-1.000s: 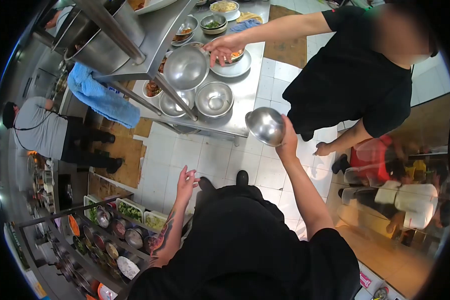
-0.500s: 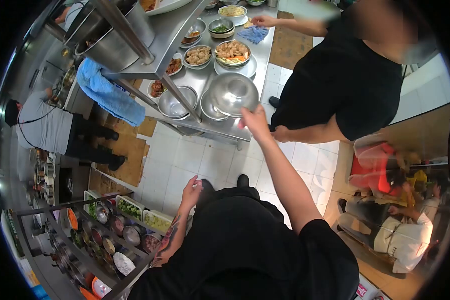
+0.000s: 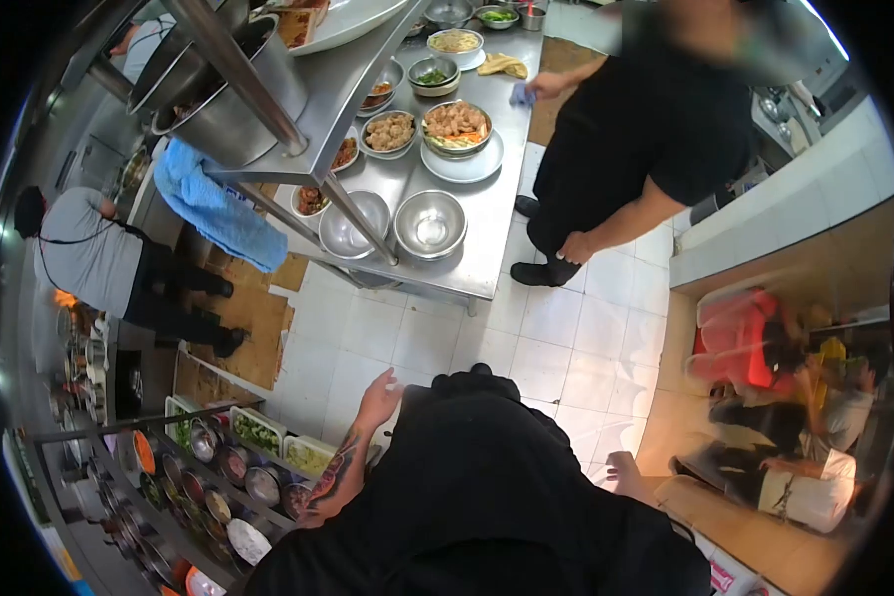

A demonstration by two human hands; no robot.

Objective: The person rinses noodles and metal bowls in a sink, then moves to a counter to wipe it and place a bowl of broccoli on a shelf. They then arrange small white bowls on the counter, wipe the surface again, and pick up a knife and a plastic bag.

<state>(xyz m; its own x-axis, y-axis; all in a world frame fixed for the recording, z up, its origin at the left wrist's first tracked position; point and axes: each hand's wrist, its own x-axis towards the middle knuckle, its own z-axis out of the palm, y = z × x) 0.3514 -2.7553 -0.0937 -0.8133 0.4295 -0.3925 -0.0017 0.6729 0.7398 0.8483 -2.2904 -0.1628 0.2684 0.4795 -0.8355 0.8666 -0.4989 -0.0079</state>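
Note:
My left hand (image 3: 378, 398) hangs beside my black apron with its fingers loosely apart and nothing in it. On my other side, my right hand (image 3: 626, 474) is low by my hip, fingers loosely parted, with nothing visible in it. Ahead of both, a shiny steel bowl (image 3: 430, 224) sits at the near end of the steel table (image 3: 467, 273). Another steel bowl (image 3: 356, 224) stands left of it, partly behind a shelf post. Neither hand touches them.
Several bowls of food, such as fried pieces with vegetables (image 3: 455, 124), line the table. A co-worker in black stands at its right, holding a blue cloth (image 3: 521, 94). A rack of ingredient containers (image 3: 258, 425) is at my left. A light-blue towel (image 3: 214, 204) hangs from the shelf.
My right hand has let go of the steel bowl at the table's near end and come back to my side. The co-worker has moved back, drawing the blue cloth to the table's edge.

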